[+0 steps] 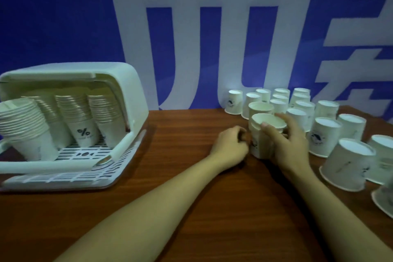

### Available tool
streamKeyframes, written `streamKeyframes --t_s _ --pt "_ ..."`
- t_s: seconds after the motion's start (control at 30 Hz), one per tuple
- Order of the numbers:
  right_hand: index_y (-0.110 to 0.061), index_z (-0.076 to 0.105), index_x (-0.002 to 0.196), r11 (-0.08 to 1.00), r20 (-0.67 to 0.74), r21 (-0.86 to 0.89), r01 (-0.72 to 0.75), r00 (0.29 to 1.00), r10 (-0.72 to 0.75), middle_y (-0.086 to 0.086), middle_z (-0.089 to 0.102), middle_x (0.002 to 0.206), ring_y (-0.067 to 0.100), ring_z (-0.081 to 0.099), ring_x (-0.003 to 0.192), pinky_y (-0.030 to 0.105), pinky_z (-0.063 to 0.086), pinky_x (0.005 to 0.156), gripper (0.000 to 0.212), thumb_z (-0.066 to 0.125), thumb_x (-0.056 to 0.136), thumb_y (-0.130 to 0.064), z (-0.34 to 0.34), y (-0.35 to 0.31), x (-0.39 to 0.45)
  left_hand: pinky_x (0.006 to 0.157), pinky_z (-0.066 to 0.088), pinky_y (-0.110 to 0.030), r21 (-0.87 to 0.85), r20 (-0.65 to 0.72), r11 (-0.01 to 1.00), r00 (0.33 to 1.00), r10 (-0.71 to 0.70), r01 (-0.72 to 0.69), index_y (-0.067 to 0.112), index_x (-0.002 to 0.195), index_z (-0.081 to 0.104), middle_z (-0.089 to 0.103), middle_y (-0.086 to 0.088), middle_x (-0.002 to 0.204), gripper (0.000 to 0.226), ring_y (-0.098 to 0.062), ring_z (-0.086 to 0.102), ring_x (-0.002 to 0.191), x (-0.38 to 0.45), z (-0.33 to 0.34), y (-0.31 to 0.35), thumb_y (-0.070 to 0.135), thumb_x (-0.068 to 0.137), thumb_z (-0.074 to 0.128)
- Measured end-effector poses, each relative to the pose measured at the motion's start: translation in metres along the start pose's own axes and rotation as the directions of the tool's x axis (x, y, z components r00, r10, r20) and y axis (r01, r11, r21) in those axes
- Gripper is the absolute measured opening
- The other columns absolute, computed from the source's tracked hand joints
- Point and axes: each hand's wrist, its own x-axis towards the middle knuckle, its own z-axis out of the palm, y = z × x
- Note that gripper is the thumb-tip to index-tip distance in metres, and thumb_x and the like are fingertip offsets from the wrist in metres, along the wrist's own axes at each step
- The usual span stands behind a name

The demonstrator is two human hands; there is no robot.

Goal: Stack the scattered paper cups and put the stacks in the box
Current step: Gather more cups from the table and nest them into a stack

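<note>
A short stack of upright white paper cups [260, 134] stands on the wooden table right of centre. My right hand [286, 144] grips it from the right, thumb over the rim. My left hand [230, 145] sits against the stack's lower left side with curled fingers; whether it holds the stack is hidden. Another upright cup [260, 107] stands just behind. Several upside-down cups [325, 134] are scattered to the right and behind. The white box [119, 74] at left, lid raised, holds several leaning cup stacks [72, 112].
The box rests on a white slotted tray [70, 174] near the table's left edge. A blue and white wall banner [202, 38] rises right behind the table. Bare brown tabletop [180, 208] lies between the box and the cups. More inverted cups [348, 166] crowd the right edge.
</note>
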Motion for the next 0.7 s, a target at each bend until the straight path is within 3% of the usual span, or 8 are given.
streamKeyframes --t_s 0.07,0.13,0.27,0.33,0.4,0.47,0.6,0.7 --pt "-0.031 0.053 0.139 1.000 -0.015 0.001 0.006 1.000 -0.006 -0.030 0.049 0.103 -0.004 0.052 0.095 0.045 0.052 0.099 0.053 0.073 0.091 -0.037 0.001 -0.001 0.001 0.101 0.054 -0.041 -0.121 -0.106 0.989 0.989 -0.103 0.090 0.017 0.122 0.067 0.071 -0.002 0.117 0.032 -0.024 0.067 0.112 0.018 -0.002 -0.005 0.008 0.094 0.054" --pt "-0.029 0.053 0.140 1.000 -0.031 -0.018 0.020 0.999 -0.021 -0.028 0.051 0.104 -0.002 0.054 0.098 0.047 0.050 0.102 0.053 0.072 0.091 -0.035 0.000 0.000 0.000 0.102 0.053 -0.039 -0.122 -0.186 0.989 0.977 -0.106 0.084 0.018 0.127 0.064 0.065 -0.001 0.122 0.033 -0.024 0.065 0.114 0.036 0.001 -0.008 0.007 0.098 0.055" --pt "-0.070 0.035 0.134 0.999 0.027 -0.049 -0.020 0.999 0.022 -0.013 0.055 0.141 0.018 0.052 0.131 0.054 0.041 0.111 0.059 0.054 0.078 -0.073 0.005 0.009 0.001 0.122 0.036 -0.042 -0.039 -0.224 0.986 0.963 0.150 -0.163 0.022 0.152 0.047 0.044 -0.002 0.157 0.049 -0.023 0.043 0.145 0.055 0.017 -0.011 0.010 0.105 0.052" --pt "-0.071 0.027 0.140 0.999 0.043 -0.038 -0.032 0.998 0.034 -0.015 0.050 0.149 0.020 0.046 0.140 0.056 0.034 0.116 0.068 0.049 0.077 -0.077 0.007 0.012 0.002 0.127 0.023 -0.042 0.059 -0.159 0.952 0.938 0.307 -0.302 0.025 0.160 0.037 0.031 -0.001 0.168 0.055 -0.021 0.026 0.155 0.059 0.021 -0.014 0.015 0.107 0.050" --pt "-0.059 0.024 0.150 0.999 0.065 -0.021 -0.048 0.997 0.049 -0.022 0.051 0.137 0.019 0.046 0.140 0.054 0.030 0.119 0.078 0.048 0.077 -0.074 0.009 0.010 0.002 0.125 0.018 -0.045 0.128 -0.071 0.924 0.926 0.371 -0.360 0.030 0.161 0.034 0.022 0.001 0.173 0.060 -0.020 0.016 0.158 0.060 0.021 -0.016 0.017 0.106 0.053" --pt "-0.055 0.024 0.152 0.997 0.083 -0.039 -0.063 0.994 0.066 -0.022 0.051 0.125 0.020 0.049 0.137 0.052 0.029 0.119 0.080 0.048 0.078 -0.071 0.009 0.008 0.000 0.124 0.017 -0.044 0.149 -0.052 0.918 0.924 0.379 -0.368 0.029 0.153 0.045 0.022 0.001 0.172 0.055 -0.018 0.014 0.158 0.059 0.021 -0.016 0.017 0.101 0.059" --pt "-0.055 0.022 0.148 0.988 0.117 -0.147 -0.050 0.991 0.067 -0.024 0.054 0.119 0.015 0.054 0.128 0.051 0.035 0.115 0.092 0.062 0.067 -0.069 0.006 0.006 -0.002 0.119 0.028 -0.038 0.121 -0.191 0.935 0.917 0.350 -0.332 0.017 0.112 0.068 0.037 -0.004 0.163 0.020 -0.024 0.029 0.151 0.061 0.020 -0.013 0.010 0.093 0.070" --pt "-0.058 0.020 0.143 0.975 0.121 -0.217 -0.043 0.990 0.071 -0.021 0.060 0.117 0.023 0.060 0.125 0.054 0.039 0.111 0.094 0.070 0.064 -0.056 0.006 0.004 -0.004 0.114 0.037 -0.031 -0.143 -0.292 0.944 0.924 0.246 -0.297 0.010 0.102 0.067 0.042 -0.008 0.159 0.010 -0.025 0.041 0.147 0.065 0.011 -0.006 0.011 0.095 0.073"
